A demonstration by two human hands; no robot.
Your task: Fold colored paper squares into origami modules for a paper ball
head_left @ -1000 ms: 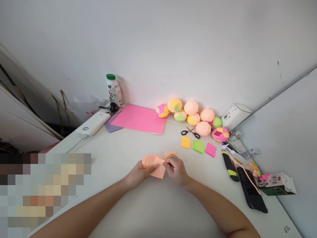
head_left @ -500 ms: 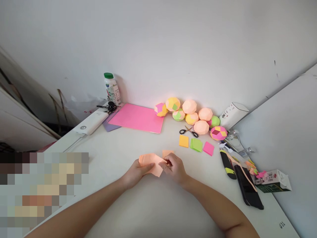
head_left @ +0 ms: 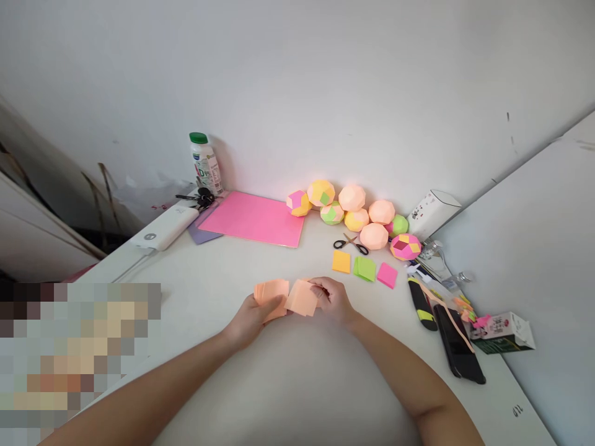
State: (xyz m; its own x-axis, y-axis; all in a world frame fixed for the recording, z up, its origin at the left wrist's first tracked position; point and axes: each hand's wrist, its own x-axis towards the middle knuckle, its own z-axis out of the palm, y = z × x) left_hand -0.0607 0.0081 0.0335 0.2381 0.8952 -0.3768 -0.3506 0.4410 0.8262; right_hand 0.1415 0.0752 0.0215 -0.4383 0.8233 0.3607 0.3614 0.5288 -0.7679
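My left hand (head_left: 248,319) grips a fanned stack of peach sticky notes (head_left: 273,296), thumb on top. Just to its right, my right hand (head_left: 335,298) pinches a peach paper square (head_left: 303,298) by its right edge. The square's left edge lies close beside the stack; whether they touch I cannot tell. More peach paper shows partly behind the right fingers. Beyond the hands lie small stacks of orange notes (head_left: 341,261), green notes (head_left: 365,269) and pink notes (head_left: 387,275). Black-handled scissors (head_left: 351,243) rest open behind them.
Several faceted paper balls (head_left: 352,198) line the wall. A pink sheet (head_left: 253,218), a bottle (head_left: 205,164) and a white power bank (head_left: 165,229) stand or lie at left. On the right are a cutter (head_left: 422,303), a phone (head_left: 458,347) and a small carton (head_left: 504,334).
The right hand has drawn the peach square rightward from the stack, so a gap now shows between them. The view has shifted slightly.
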